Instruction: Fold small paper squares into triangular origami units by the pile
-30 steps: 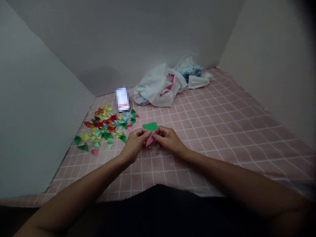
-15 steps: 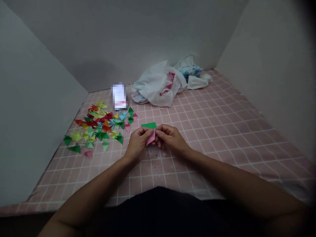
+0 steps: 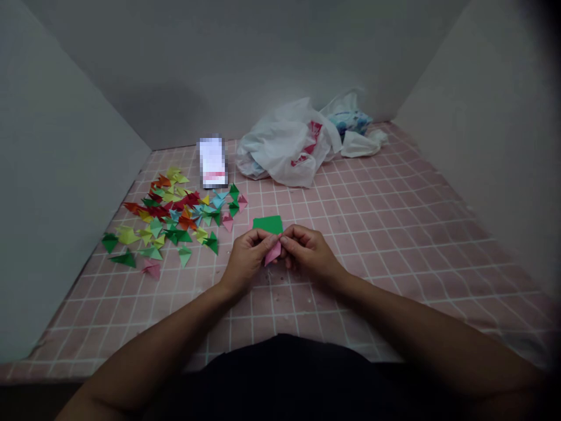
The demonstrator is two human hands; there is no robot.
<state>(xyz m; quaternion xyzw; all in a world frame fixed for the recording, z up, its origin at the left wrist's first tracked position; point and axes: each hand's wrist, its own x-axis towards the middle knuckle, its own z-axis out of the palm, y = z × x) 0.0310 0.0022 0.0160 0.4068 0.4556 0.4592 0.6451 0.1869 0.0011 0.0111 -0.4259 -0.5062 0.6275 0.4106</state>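
Note:
Between my two hands is a small folded piece of pink paper (image 3: 272,254). My left hand (image 3: 250,252) pinches it with thumb and fingers from the left. My right hand (image 3: 305,248) is closed at its right edge, the thumb tip close to the left thumb. The fingertips behind the paper are mostly hidden. Just beyond my hands lies green paper (image 3: 268,224), flat on the checked cloth, with a sliver of pink at its left side. Many small folded paper pieces (image 3: 177,235) in green, yellow, red, orange, blue and pink are spread to the left.
A phone with a lit, blurred screen (image 3: 213,162) stands behind the folded pieces. A crumpled white plastic bag (image 3: 284,146) lies by the back wall, with a blue-patterned package (image 3: 353,121) to its right. Pink checked cloth (image 3: 394,228) covers the surface. Walls enclose three sides.
The view has shifted slightly. My hands stay together on the pink paper, the right thumb now nearer the left one, and more of the green paper shows beyond them.

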